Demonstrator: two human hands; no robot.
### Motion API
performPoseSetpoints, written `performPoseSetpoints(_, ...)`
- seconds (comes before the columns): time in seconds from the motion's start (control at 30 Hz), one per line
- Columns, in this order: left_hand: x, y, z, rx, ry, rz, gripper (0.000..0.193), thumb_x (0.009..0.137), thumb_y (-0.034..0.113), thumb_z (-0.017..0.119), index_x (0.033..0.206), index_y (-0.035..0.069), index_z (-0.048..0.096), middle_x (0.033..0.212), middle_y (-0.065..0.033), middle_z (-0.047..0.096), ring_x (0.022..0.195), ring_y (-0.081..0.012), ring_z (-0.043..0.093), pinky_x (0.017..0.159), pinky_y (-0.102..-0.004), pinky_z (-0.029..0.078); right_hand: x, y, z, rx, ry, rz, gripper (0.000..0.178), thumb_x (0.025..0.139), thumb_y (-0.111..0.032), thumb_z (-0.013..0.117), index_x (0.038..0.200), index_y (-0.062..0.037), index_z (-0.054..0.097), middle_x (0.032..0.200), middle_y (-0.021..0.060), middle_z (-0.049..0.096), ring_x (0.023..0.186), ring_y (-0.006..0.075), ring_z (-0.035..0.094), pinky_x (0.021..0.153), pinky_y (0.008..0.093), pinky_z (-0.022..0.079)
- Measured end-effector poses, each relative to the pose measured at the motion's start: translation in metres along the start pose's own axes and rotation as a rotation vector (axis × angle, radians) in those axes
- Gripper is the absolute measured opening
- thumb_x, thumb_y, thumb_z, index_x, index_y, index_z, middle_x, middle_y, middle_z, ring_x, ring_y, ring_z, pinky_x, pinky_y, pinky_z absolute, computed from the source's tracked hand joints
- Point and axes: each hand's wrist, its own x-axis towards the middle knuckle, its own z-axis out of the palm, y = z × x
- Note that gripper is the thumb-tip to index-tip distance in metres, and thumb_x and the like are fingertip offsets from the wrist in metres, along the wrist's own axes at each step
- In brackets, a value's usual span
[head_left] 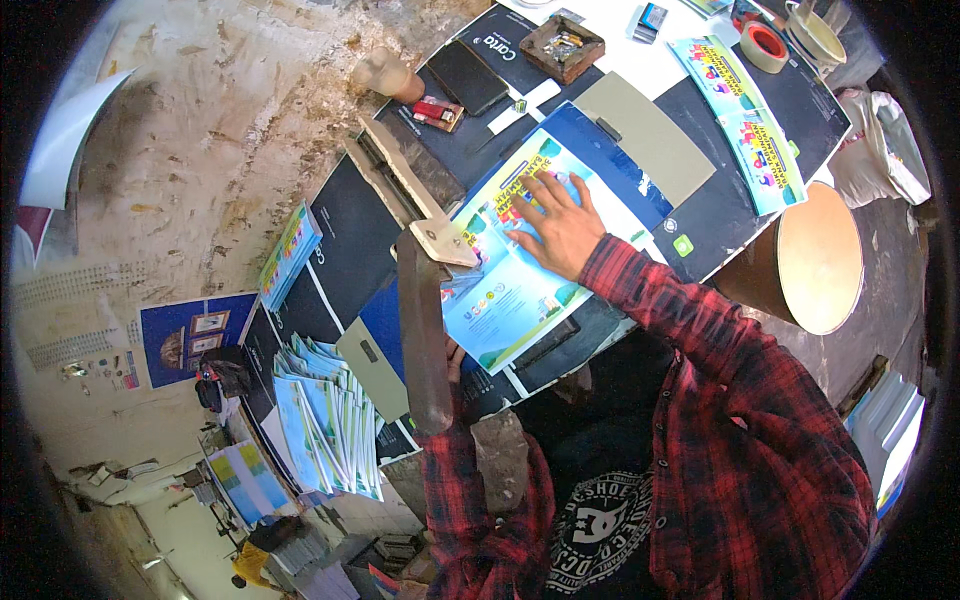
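My right hand [556, 228] lies with fingers spread on an opened printed cover sheet [520, 295], colourful with yellow, blue and green. Only part of my left hand [453, 360] shows, at the sheet's near left edge; its fingers are mostly hidden behind a long brown lever arm [425, 335]. That arm belongs to a bench device with a pale bracket [440, 242], which stands over the sheet's left side. Beneath the sheet lies a blue board [640, 185], with a grey-beige panel [650, 130] beyond it.
Printed booklets [325, 415] are heaped at the left; a smaller stack [290, 255] stands behind them. More covers [745, 130] lie at the right. A phone [468, 78], lighter [438, 112], glass [388, 75], ashtray [562, 47] and tape roll [763, 47] sit at the back. A round-topped stool [820, 258] stands right.
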Motion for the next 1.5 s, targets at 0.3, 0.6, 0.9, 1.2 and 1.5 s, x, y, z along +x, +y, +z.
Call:
performPoseSetpoints(0.3, 0.010, 0.007, 0.061, 0.090, -0.125, -0.027, 0.036, 0.095, 0.029, 0.065, 0.117, 0.000, 0.061, 0.109, -0.0104, 0.070, 0.096, -0.0207, 0.069, 0.081, -0.0352, 0.057, 0.008, 0.050, -0.017, -0.081, -0.023, 0.010, 0.048, 0.095, -0.047, 0.054, 0.127, -0.0122, 0.061, 0.137, 0.0148, 0.052, 0.132, 0.0319, 0.045, 0.110, 0.0558, 0.028)
performPoseSetpoints(0.6, 0.014, 0.009, 0.034, 0.076, -0.127, -0.044, 0.035, 0.096, 0.028, 0.064, 0.116, 0.000, 0.062, 0.108, -0.0110, 0.070, 0.089, -0.0184, 0.069, 0.072, -0.0310, 0.057, 0.005, 0.033, -0.010, -0.065, -0.138, -0.066, 0.080, 0.090, -0.067, 0.047, 0.140, -0.0056, 0.049, 0.147, 0.0198, 0.044, 0.138, 0.0347, 0.040, 0.113, 0.0534, 0.027)
performPoseSetpoints(0.9, 0.012, 0.007, 0.064, 0.052, -0.109, -0.049, 0.028, 0.094, 0.021, 0.067, 0.110, -0.001, 0.062, 0.098, -0.0096, 0.071, 0.084, -0.0198, 0.070, 0.069, -0.0312, 0.058, 0.009, 0.055, -0.024, -0.115, -0.143, -0.062, 0.077, 0.090, -0.067, 0.048, 0.141, -0.0097, 0.048, 0.149, 0.0147, 0.043, 0.139, 0.0333, 0.039, 0.114, 0.0524, 0.027)
performPoseSetpoints(1.2, 0.025, -0.013, 0.063, -0.031, -0.074, 0.014, 0.027, 0.094, 0.027, 0.066, 0.110, 0.005, 0.063, 0.101, -0.0089, 0.072, 0.086, -0.0191, 0.071, 0.071, -0.0314, 0.059, 0.003, 0.017, -0.005, -0.156, -0.168, -0.026, 0.072, 0.092, -0.060, 0.049, 0.141, -0.0073, 0.048, 0.150, 0.0194, 0.039, 0.140, 0.0360, 0.035, 0.115, 0.0577, 0.020)
performPoseSetpoints(1.5, 0.033, -0.020, 0.049, 0.193, -0.094, 0.257, 0.032, 0.089, 0.024, 0.071, 0.107, -0.002, 0.069, 0.090, -0.0069, 0.072, 0.080, -0.0178, 0.069, 0.068, -0.0319, 0.056, -0.004, -0.036, 0.017, -0.138, -0.150, 0.011, 0.068, 0.092, -0.059, 0.051, 0.143, -0.0147, 0.047, 0.152, 0.0179, 0.039, 0.141, 0.0355, 0.034, 0.114, 0.0593, 0.021)
